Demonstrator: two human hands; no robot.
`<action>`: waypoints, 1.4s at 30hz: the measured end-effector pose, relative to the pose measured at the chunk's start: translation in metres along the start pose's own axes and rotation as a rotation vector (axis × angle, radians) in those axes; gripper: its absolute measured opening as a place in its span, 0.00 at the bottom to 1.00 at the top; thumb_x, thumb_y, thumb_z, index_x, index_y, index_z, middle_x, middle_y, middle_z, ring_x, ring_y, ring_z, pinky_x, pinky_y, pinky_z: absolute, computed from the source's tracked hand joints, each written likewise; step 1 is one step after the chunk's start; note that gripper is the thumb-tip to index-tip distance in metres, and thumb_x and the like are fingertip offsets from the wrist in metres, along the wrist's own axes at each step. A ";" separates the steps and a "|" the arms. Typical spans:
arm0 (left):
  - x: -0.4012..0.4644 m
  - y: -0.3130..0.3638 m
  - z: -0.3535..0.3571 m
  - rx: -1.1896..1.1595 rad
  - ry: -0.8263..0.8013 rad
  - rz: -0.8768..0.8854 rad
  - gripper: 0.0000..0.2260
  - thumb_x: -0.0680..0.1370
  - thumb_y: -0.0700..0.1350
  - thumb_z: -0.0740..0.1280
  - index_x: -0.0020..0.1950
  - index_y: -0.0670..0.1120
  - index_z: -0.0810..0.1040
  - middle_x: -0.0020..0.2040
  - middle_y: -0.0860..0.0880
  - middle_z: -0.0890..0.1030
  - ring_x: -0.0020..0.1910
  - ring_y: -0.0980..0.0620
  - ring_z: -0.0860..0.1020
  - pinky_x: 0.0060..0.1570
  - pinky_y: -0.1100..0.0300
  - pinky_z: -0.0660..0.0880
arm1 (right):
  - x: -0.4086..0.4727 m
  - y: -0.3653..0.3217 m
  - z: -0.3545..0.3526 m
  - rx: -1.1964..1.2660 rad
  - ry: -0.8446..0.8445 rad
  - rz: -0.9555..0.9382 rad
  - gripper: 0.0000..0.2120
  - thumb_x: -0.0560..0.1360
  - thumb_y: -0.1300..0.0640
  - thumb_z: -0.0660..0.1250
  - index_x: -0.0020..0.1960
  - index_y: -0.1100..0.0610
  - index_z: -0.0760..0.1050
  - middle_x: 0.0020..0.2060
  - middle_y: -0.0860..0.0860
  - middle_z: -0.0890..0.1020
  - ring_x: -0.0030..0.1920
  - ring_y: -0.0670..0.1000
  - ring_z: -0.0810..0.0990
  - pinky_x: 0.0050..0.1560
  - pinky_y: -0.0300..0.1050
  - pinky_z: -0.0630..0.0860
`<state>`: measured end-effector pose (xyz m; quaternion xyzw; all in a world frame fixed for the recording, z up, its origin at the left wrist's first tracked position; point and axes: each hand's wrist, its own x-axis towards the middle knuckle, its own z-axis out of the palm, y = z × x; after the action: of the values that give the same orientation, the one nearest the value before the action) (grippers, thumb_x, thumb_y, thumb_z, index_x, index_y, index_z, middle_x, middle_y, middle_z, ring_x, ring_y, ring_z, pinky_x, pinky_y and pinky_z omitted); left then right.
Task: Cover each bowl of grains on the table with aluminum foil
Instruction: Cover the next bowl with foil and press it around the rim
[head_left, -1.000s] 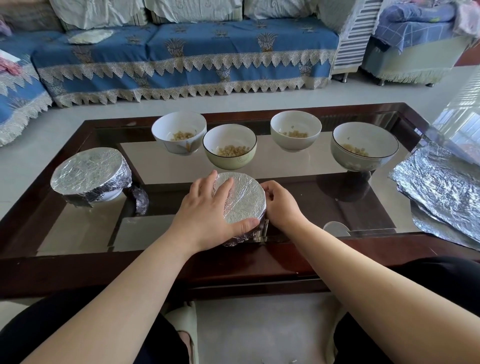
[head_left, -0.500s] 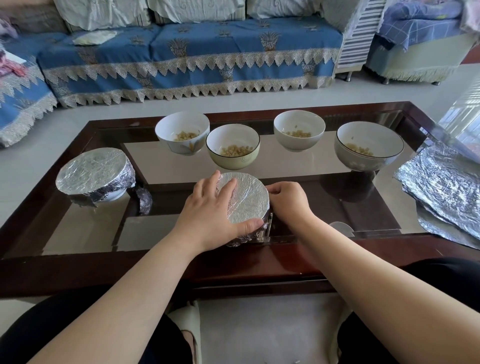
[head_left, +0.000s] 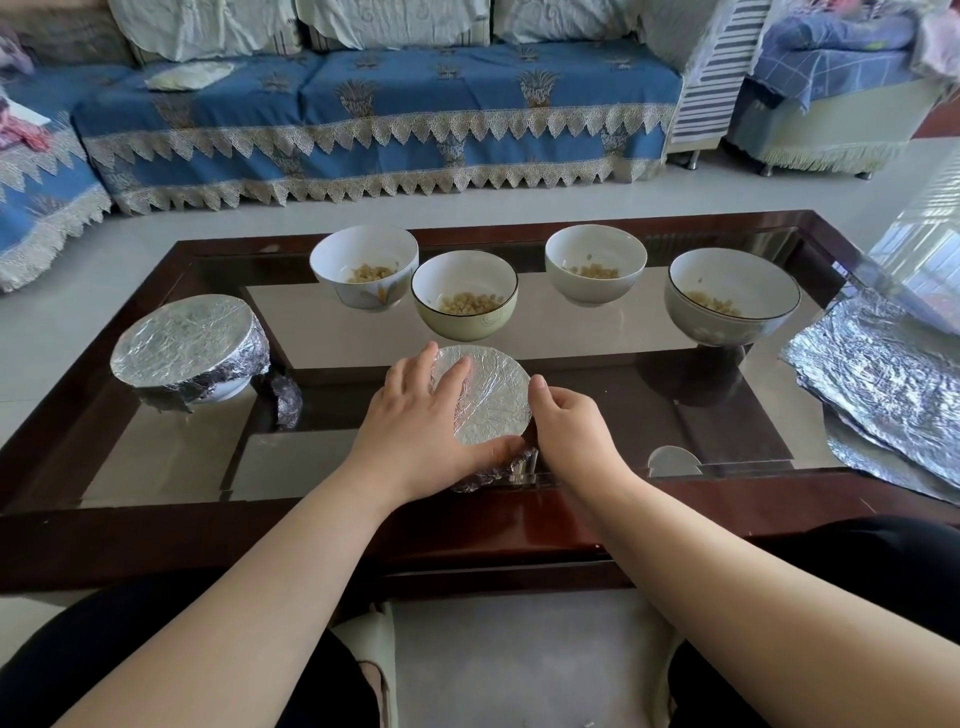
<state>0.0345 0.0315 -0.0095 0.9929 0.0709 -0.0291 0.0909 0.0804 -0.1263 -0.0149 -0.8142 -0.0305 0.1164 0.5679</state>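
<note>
Foil-covered bowl (head_left: 488, 400); 4 grain bowls (head_left: 465, 293)

Two foil-covered bowls (head_left: 189, 348) (head_left: 488, 397); four uncovered grain bowls (head_left: 363, 265) (head_left: 464, 293) (head_left: 596, 262) (head_left: 732, 293); one foil-sheet stack (head_left: 883, 384).
</note>
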 end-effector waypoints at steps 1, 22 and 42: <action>0.000 0.000 0.000 -0.001 0.004 0.000 0.55 0.60 0.84 0.46 0.81 0.54 0.49 0.81 0.47 0.46 0.79 0.44 0.46 0.75 0.45 0.53 | 0.000 -0.001 0.001 0.012 -0.005 0.009 0.23 0.84 0.51 0.54 0.31 0.54 0.56 0.19 0.43 0.60 0.19 0.44 0.59 0.21 0.37 0.55; -0.001 0.002 -0.001 -0.011 -0.002 -0.009 0.56 0.58 0.83 0.43 0.81 0.55 0.49 0.81 0.48 0.44 0.79 0.45 0.44 0.75 0.45 0.52 | 0.010 0.011 -0.001 0.656 -0.203 0.271 0.14 0.79 0.56 0.66 0.55 0.67 0.79 0.52 0.64 0.83 0.52 0.59 0.80 0.64 0.56 0.72; -0.001 -0.001 0.002 0.008 0.032 0.000 0.53 0.61 0.82 0.44 0.81 0.55 0.50 0.81 0.47 0.46 0.79 0.45 0.47 0.75 0.46 0.54 | 0.022 0.020 -0.009 0.622 -0.311 0.223 0.16 0.80 0.56 0.65 0.61 0.68 0.76 0.47 0.59 0.83 0.46 0.56 0.81 0.55 0.49 0.74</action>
<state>0.0334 0.0317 -0.0115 0.9936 0.0722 -0.0134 0.0858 0.1019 -0.1379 -0.0342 -0.5737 0.0094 0.3036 0.7607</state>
